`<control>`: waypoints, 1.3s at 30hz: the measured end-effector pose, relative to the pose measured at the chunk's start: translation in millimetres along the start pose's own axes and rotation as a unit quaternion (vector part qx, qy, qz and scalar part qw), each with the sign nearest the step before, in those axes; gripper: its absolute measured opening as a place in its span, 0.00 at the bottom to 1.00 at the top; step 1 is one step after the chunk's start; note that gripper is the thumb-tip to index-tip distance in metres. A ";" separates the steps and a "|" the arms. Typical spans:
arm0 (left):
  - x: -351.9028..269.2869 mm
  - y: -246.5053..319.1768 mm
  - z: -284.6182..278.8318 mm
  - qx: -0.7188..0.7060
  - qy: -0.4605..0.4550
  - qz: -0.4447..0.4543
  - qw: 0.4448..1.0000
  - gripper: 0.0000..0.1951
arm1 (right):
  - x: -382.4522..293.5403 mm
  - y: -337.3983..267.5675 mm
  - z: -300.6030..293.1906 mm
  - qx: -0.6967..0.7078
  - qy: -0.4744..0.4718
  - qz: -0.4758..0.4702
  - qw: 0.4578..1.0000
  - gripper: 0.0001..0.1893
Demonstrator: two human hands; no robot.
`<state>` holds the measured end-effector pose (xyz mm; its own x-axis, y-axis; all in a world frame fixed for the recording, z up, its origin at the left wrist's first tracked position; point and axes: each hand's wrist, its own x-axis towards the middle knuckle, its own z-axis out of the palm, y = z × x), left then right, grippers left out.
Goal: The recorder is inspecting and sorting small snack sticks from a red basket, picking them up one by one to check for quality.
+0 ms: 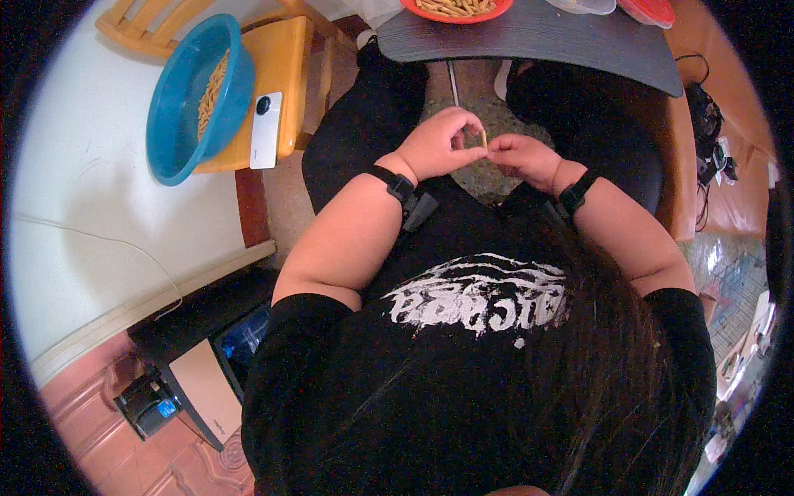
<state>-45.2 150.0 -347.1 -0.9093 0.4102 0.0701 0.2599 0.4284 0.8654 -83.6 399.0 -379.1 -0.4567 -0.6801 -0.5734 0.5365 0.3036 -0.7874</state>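
Above my lap and just short of the table, my left hand (pixel 441 146) holds a small tan stick-shaped piece (pixel 484 139) between thumb and index fingertip. The piece stands nearly upright. My right hand (pixel 524 158) has its fingers curled, with the thumb and fingertips pinched at the lower end of the same piece. The two hands meet there. A red bowl (pixel 428 13) on the dark table (pixel 527 40) contains many similar tan pieces. More of them lie in a blue basin (pixel 167 136) to my left.
The basin rests tilted on a wooden chair (pixel 298 80), with a white phone (pixel 265 133) lying beside it. A clear container (pixel 580 6) and a red lid or dish (pixel 648 11) sit at the table's far right. Cables and a black bag-like item (pixel 704 118) lie on the brown seat (pixel 738 186).
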 end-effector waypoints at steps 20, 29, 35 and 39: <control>0.9 -9.4 -5.5 0.047 0.003 -0.021 0.999 0.09 | 4.3 3.4 -9.7 -0.133 0.094 -0.062 0.985 0.11; 1.1 -7.3 -6.0 0.053 -0.013 -0.019 0.998 0.08 | 5.8 6.1 -13.4 -0.092 0.091 -0.046 0.990 0.09; -0.8 -10.4 -4.8 0.054 0.000 -0.007 0.998 0.07 | 9.2 9.7 -11.8 -0.074 0.067 0.001 0.995 0.11; -0.1 -11.6 -4.6 0.053 -0.010 -0.009 0.999 0.07 | 8.3 10.3 -11.6 -0.072 0.036 -0.017 0.997 0.13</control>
<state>-49.6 141.3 -354.9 -0.9077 0.4174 0.0428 0.2764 0.5179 0.8095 -90.1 404.2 -394.6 -0.5256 -0.6431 -0.5569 0.4154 0.3772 -0.8277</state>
